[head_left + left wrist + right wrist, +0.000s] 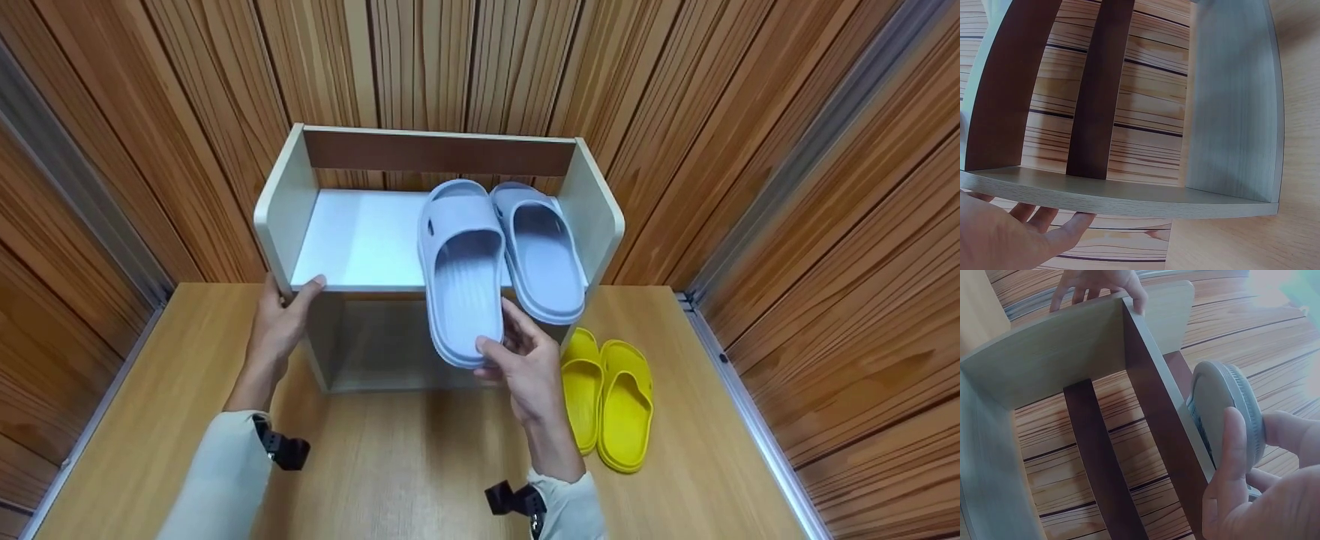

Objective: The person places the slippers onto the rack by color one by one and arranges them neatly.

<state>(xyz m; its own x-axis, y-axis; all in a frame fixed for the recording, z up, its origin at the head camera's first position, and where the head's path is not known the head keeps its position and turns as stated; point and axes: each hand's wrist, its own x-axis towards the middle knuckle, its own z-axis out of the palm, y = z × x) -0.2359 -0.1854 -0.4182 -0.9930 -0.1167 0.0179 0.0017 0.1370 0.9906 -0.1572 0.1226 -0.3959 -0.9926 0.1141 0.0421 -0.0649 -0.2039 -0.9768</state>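
My right hand pinches the heel of a light grey-blue slide slipper, thumb on the insole side and fingers beneath. The slipper is tilted, its toe over the top shelf of a small white shoe rack. Its matching slipper rests on that shelf at the right, heel jutting past the front edge. My left hand grips the rack's left side at shelf height, thumb on the shelf's front edge. In the right wrist view the held slipper's sole faces the camera.
A pair of yellow slippers stands on the wooden floor to the right of the rack. Behind the rack rises a wood-panelled wall, with more panelling on both sides. A lower compartment lies under the top shelf.
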